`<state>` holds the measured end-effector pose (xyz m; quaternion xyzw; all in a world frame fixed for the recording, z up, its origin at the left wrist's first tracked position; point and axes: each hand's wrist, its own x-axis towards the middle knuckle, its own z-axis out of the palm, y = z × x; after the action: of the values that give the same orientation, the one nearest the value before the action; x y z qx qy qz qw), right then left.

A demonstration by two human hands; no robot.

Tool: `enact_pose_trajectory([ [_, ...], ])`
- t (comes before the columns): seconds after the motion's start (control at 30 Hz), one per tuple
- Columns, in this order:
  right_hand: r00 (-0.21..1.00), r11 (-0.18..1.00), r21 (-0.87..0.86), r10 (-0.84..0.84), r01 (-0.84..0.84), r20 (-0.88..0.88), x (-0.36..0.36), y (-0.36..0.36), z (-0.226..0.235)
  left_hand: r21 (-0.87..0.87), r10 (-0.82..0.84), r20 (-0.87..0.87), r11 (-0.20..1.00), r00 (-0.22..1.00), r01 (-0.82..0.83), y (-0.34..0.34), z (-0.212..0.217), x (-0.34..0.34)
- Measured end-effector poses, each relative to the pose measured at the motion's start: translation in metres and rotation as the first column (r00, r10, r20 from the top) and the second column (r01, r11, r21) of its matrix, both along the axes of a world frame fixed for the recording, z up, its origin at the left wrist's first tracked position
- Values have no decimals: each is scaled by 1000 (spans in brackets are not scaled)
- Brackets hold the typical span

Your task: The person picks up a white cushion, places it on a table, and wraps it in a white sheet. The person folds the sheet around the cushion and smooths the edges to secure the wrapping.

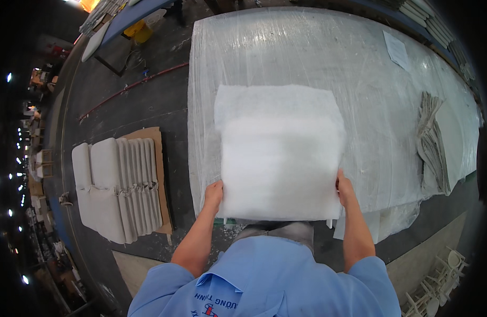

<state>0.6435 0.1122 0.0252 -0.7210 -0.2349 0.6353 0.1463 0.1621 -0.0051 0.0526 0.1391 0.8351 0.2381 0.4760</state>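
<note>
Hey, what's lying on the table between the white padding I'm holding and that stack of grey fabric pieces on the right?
Nothing: in the head view only the table's bare plastic sheeting lies between the white padding and the grey fabric stack.

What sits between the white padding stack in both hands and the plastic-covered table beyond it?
Nothing visible. The left hand and right hand grip the padding stack by its near corners, and the plastic-covered table around it is bare; the grey covers lie far right.

A single head-worn fisheye view looks steeply down, close over the plastic-covered table (328,58) and floor (143,100).
</note>
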Motion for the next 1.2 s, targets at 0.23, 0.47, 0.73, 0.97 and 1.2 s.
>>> enact_pose_trajectory([
  [0.23,997,993,-97,69,-66,37,6,9,12,16,75,291,996,954,-84,12,3,16],
  [0.47,985,992,-129,28,-6,169,50,-43,37,99,-93,17,991,996,91,-15,21,14],
  [0.73,757,850,494,-199,-183,623,25,-89,-10,111,-168,6,980,986,166,-23,14,36],
  [0.97,674,826,391,-17,-407,739,10,-80,-25,67,-183,-53,980,982,186,-17,16,38],
  [1.2,656,734,335,195,-590,729,17,-72,-14,29,-224,-43,974,974,226,-13,18,34],
])
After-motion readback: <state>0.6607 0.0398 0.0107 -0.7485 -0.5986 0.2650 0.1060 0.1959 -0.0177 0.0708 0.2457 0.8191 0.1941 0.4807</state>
